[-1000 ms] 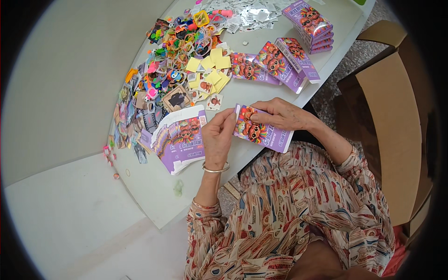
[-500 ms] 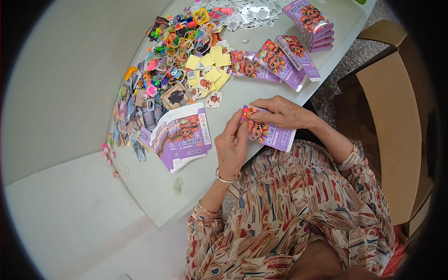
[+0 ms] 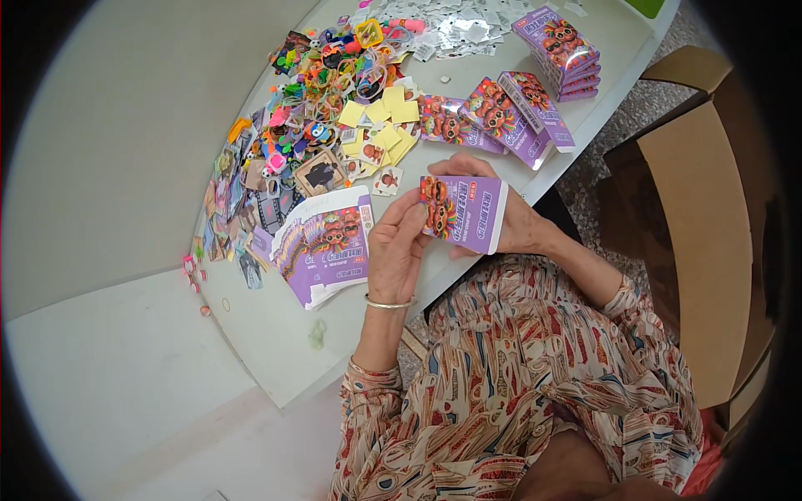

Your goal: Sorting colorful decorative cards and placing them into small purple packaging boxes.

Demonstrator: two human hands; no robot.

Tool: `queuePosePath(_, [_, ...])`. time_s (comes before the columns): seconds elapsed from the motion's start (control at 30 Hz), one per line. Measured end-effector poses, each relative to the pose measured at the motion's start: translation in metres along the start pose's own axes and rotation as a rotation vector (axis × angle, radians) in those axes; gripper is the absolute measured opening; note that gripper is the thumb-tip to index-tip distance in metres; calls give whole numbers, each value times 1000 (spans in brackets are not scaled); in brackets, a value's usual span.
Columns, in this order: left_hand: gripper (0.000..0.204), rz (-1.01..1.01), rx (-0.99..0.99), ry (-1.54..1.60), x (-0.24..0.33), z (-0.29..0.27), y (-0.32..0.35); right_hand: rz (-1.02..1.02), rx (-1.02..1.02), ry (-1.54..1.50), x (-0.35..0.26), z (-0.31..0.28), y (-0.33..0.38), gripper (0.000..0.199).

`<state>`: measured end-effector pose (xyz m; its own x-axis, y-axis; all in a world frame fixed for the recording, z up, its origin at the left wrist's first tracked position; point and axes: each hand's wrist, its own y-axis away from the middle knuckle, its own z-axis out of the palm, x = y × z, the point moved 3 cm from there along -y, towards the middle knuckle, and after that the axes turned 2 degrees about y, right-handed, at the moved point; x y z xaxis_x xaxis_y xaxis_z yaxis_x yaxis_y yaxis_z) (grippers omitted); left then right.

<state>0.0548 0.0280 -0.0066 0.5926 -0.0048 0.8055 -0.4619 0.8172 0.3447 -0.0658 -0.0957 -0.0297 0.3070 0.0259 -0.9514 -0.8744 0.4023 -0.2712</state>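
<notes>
A small purple printed carton (image 3: 476,219) with cartoon figures is between my two hands, over the table's near edge. My left hand (image 3: 393,259), with a bangle at the wrist, pinches its left edge, thumb on the printed face. Behind the carton, my right hand (image 3: 522,227) supports it from the right; most of its fingers are hidden, though some show past the far edge. To the left lies a fanned pile of flat purple cartons (image 3: 338,259). Several filled-out purple cartons (image 3: 501,117) lie overlapping beyond my right hand.
A neat stack of purple cartons (image 3: 558,42) stands at the far right table edge. Small colourful toys (image 3: 326,92) heap up at far left, beside yellow paper squares (image 3: 393,108) and silvery packets (image 3: 459,29). An open cardboard box (image 3: 697,225) sits on the right.
The carton has turned, and its white-edged end now points right. My right hand has gone from its top to behind it. My left hand has shifted slightly left.
</notes>
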Motion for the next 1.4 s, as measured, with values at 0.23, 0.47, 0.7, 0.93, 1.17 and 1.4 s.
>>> queuePosePath(0.23, [35, -6, -44, -128, -12, 21, 8, -267, 94, 414, 2, 4, 2, 94])
queuePosePath(0.47, [28, 744, 193, -1507, 33, -22, -25, 98, 91, 625, 3, -12, 10, 78])
queuePosePath(0.7, [32, 756, 395, -1790, 19, -43, -41, 42, 124, 837, 8, -6, 7, 84])
queuePosePath(0.93, [19, 771, 422, -1550, 28, -44, -40, 34, 121, 825, 4, -8, 4, 84])
queuePosePath(1.17, [10, 658, 326, -789, 78, 18, 6, -82, 171, 967, -6, 2, -3, 83])
queuePosePath(1.4, [27, 1200, 122, -1804, 70, 52, 19, -57, 207, 969, -10, 12, -12, 90])
